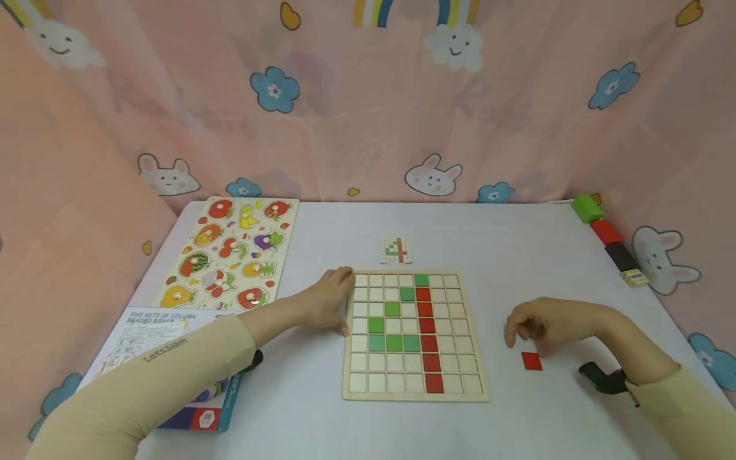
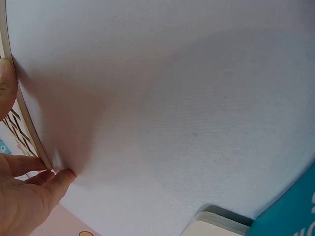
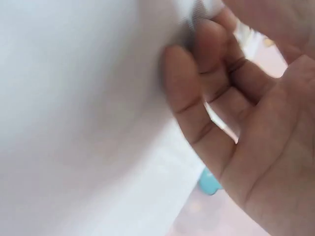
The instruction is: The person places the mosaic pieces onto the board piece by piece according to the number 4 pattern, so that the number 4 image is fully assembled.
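The left hand (image 1: 326,301) lies along the left edge of a wooden grid board (image 1: 415,397). Its thumb touches the side and its fingers meet the upper left corner, spread apart along the edge. Square tiles fill some cells: red tiles (image 1: 427,326) in one column, with a green tile (image 1: 421,280) above them and other green tiles to their left. Right of the board, the right hand (image 1: 543,324) hovers low with loosely bent fingers, just behind a loose red tile (image 1: 531,361). Nothing shows between its fingers; the right wrist view is blurred.
A small pattern card (image 1: 395,250) lies behind the board. At left are a fruit puzzle board (image 1: 230,217) and a printed box (image 1: 225,418). Green, red and black blocks (image 1: 605,232) line the far right edge. Pink printed cloth (image 1: 345,128) encloses the table.
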Available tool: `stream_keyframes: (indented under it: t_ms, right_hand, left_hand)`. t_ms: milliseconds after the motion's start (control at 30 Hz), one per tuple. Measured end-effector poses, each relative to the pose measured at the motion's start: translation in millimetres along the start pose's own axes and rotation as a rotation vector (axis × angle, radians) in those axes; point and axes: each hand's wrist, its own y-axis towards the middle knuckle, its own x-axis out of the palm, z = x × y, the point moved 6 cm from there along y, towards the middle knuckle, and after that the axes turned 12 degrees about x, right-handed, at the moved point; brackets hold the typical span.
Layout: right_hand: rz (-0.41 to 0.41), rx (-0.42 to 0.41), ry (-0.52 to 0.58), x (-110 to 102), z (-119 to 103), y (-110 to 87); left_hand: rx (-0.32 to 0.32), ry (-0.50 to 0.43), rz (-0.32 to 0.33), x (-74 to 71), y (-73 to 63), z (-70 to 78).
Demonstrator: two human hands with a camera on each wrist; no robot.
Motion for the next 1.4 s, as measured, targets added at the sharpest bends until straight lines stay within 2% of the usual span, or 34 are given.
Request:
stream_keyframes:
  t_ms: [200,500,600,767,967,1167,1267,1400]
  right_hand:
    - [0.043,-0.047,-0.041,3,11,-5.5]
    - [0.197,-0.128,-0.099,3,5,-1.8]
    - [0.256,-0.112,-0.103,-1,4,2.9]
    - [0.319,-0.023,-0.096,-5,2,12.9]
    - [0.368,-0.027,-0.072,-5,-12,24.1]
    - [0.347,-0.12,-0.044,2,-41,37.6]
    - [0.303,-0.191,-0.052,9,-58,45.4]
    - [0.233,-0.234,-0.066,18,-75,55.1]
  left_hand:
    - [0.001,0.005,-0.001,1.3,1.6,-0.9]
    - [0.008,0.008,-0.001,0.2,1.1,0.3]
    - [0.008,0.016,-0.006,-0.1,1.9,-0.1]
    - [-0.011,0.028,-0.011,-2.6,4.5,-1.8]
    - [-0.035,0.032,-0.002,-7.7,7.8,-4.0]
    - [-0.04,0.019,0.006,-9.0,7.1,-6.0]
    - [-0.041,0.009,0.008,-9.0,6.7,-6.2]
    - [-0.043,-0.005,0.006,-8.2,7.2,-6.2]
